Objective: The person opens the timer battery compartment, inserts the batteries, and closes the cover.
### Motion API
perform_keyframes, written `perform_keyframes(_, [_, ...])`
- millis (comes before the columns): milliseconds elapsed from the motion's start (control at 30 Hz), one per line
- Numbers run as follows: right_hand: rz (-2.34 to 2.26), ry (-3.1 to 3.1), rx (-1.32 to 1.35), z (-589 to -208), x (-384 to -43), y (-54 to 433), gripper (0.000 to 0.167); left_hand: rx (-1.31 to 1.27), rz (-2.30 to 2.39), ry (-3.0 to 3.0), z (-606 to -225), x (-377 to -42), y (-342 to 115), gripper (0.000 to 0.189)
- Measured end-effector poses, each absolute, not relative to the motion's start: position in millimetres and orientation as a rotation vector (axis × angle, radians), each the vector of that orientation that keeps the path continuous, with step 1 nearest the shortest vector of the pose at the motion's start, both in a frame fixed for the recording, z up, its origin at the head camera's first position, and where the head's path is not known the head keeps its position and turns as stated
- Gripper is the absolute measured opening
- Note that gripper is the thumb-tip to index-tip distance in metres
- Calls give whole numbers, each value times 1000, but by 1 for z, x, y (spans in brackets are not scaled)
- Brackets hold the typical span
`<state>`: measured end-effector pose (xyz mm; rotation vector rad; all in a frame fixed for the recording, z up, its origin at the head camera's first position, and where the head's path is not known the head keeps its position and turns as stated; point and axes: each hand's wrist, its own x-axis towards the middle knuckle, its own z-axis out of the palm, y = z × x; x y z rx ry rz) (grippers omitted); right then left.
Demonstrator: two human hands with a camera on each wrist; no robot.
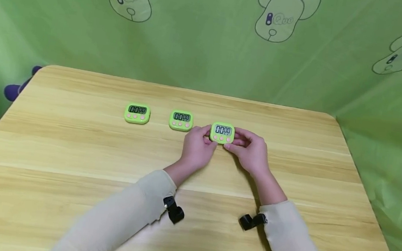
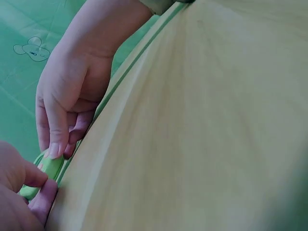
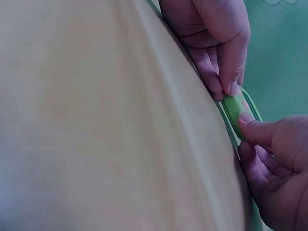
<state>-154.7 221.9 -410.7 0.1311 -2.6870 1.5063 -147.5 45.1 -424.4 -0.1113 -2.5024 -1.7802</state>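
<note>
Between both hands is a green digital timer with pink buttons, its display reading 00:00 and facing up toward the head camera. My left hand pinches its left side, thumb at the lower edge. On the other side, my right hand grips the right end, thumb low on the front and fingers behind. Both wrist views show the timer edge-on, with thumbs on its front. Two matching timers lie to the left in a row: one timer right beside my left hand, another timer farther left.
The timers are near the far side of a wood-grain table. A green curtain with cartoon heads hangs behind and at both sides. Something purple shows past the table's left edge. Black wrist cameras sit on both sleeves.
</note>
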Motion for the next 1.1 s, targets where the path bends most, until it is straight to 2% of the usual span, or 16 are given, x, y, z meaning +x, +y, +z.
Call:
perform_keyframes(600, [1489,-2830,28,-410,-182,222,56,22,-1333,-2862,-419,-166,56,59])
perform_keyframes(833, [1510,-2866,-34,-405,-181,222,59,39,-1247,-2916,-416,-166,59,60])
perform_keyframes(1100, [1569,-2840,-86,-403,-171,223,70,76,-1386,-2861,-416,-151,56,67])
